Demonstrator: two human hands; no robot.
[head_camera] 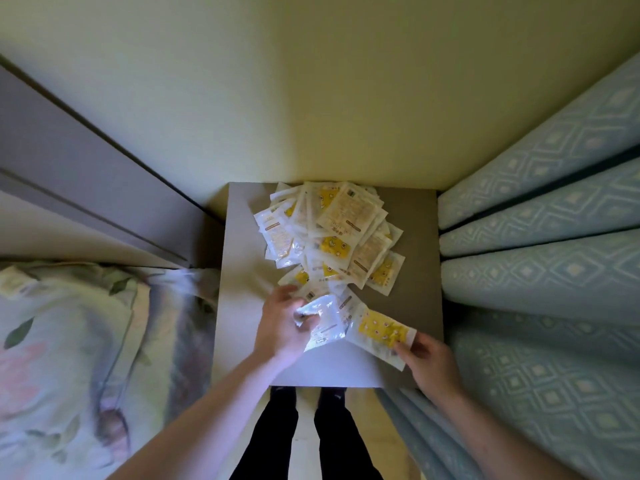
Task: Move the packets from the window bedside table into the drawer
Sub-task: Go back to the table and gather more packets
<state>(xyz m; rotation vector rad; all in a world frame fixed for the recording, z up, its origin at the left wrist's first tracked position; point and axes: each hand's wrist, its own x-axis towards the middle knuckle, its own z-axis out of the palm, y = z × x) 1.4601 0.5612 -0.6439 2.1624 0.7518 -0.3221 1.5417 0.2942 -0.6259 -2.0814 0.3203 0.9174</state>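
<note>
Two hands work at the near edge of the desk [242,271]. The right hand [433,362] has its grip pinched on one yellow-printed packet [381,332]; the left hand [280,327] has its grip clamped on a crumpled packet bundle [325,320], perhaps two or three. Beyond, a heap of packets [336,233], too overlapped to count, reaches the back wall [311,98]. Bare desk lies left; curtain [540,237] crowds the right edge, bed [69,341] the left.

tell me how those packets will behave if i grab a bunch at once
Probably floppy: the packets in the left hand crumple. Their glossy film looks slippery, so a bunch may slide apart. The pile is already splayed, hinting they shift easily.
</note>
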